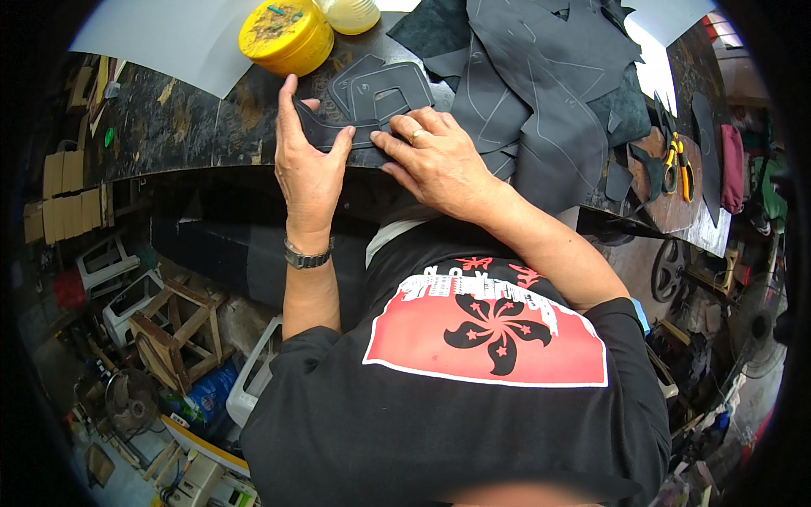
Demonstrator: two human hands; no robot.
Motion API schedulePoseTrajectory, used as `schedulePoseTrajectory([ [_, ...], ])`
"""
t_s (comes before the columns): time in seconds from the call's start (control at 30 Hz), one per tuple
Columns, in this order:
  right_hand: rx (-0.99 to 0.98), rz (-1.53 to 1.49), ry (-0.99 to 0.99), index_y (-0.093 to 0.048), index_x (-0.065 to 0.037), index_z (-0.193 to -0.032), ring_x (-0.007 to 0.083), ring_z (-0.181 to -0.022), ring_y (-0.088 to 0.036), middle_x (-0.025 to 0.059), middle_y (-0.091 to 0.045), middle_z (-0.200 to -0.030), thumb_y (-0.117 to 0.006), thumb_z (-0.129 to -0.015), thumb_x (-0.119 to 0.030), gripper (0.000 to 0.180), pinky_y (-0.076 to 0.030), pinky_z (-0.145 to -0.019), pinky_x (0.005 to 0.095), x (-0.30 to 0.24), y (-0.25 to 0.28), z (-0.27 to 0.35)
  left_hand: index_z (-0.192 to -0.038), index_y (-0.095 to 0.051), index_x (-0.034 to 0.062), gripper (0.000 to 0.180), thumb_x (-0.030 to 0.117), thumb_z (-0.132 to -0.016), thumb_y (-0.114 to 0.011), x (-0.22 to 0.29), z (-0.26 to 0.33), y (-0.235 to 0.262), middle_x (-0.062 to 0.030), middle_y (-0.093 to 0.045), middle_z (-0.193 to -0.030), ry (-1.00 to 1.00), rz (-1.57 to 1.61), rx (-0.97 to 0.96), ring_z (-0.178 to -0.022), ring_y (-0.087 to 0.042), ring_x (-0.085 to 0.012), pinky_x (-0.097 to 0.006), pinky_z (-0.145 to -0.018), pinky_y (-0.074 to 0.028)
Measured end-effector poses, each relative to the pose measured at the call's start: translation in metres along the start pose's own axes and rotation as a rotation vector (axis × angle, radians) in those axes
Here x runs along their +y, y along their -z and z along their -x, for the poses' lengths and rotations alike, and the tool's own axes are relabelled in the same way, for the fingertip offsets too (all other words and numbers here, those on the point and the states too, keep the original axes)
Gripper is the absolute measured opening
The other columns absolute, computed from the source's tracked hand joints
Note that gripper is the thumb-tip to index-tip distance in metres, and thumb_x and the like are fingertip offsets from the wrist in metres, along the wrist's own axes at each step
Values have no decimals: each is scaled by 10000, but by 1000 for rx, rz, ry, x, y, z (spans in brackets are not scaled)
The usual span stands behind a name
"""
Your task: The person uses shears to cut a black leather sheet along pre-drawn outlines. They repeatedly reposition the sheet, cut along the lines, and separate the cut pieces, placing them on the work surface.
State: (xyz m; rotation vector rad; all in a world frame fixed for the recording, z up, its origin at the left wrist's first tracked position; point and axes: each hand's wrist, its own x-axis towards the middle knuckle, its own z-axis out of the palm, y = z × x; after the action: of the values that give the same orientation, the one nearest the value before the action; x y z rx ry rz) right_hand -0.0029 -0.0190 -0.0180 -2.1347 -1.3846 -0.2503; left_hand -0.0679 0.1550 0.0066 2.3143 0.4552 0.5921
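Note:
At the near edge of the dark worktable, a curved black leather piece [334, 133] lies between my two hands. My left hand [311, 173] is at its left end, the index finger stretched up and the thumb apart, its tip touching the near edge. From the right, my right hand [443, 165] bends its fingers onto the right end, with the fingertips pressed together at the edge. Partly under the right fingers is a black leather piece with a cut-out window [390, 91]. Another rounded black piece [355, 78] shows beneath it.
A yellow round tub [287, 40] and a pale container [351, 13] stand beyond my left hand. Black leather sheets with drawn outlines [541, 101] pile up to the right. Yellow-handled scissors [672, 160] lie farther right. Below the table sit wooden stools [173, 334] and a fan [131, 397].

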Motion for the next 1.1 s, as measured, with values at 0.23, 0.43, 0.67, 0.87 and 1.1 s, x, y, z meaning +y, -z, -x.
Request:
schedulePoseTrajectory([
  [0.23, -15, 14, -2, -627, -74, -1171, 262, -1029, -533, 90, -556, -1094, -724, -788, -212, 419, -443, -853, 382, -1, 0, 0, -1399, -434, 105, 836, 69, -666, -835, -3, 1, 2, -155, -473, -1312, -223, -278, 172, -1254, -441, -327, -409, -1039, -381],
  [0.43, 8, 11, 4, -633, -51, -1144, 252, -1026, -531, 88, -563, -1068, -712, -789, -217, 400, -435, -866, 376, 0, -1, 1, -1163, -659, 72, 345, 43, -821, -682, -4, 24, -1, -104, -628, -1153, -359, -185, -143, -1101, -573, -282, -388, -957, -430],
  [0.67, 54, -69, 10, -635, -36, -1016, 267, -1020, -548, 97, -573, -1023, -711, -779, -173, 284, -438, -879, 387, 2, 0, 2, -1281, -584, 29, 454, 36, -835, -664, 0, 46, 1, -129, -574, -1297, -369, -243, -240, -1234, -517, -303, -409, -1057, -391],
  [0.87, 83, -114, 8, -625, -29, -986, 276, -1035, -558, 108, -579, -1022, -714, -772, -155, 264, -437, -890, 393, 3, 1, 5, -1368, -487, 38, 645, 54, -768, -726, 6, 48, 4, -146, -509, -1346, -382, -318, -318, -1279, -466, -318, -419, -1079, -361],
  [1.1, 76, -118, 3, -625, -23, -997, 278, -1046, -558, 115, -583, -1045, -714, -771, -151, 275, -437, -900, 391, 3, 1, 6, -1411, -430, 41, 759, 59, -729, -762, 12, 47, 0, -158, -477, -1310, -343, -339, -319, -1256, -444, -332, -424, -1068, -354],
])
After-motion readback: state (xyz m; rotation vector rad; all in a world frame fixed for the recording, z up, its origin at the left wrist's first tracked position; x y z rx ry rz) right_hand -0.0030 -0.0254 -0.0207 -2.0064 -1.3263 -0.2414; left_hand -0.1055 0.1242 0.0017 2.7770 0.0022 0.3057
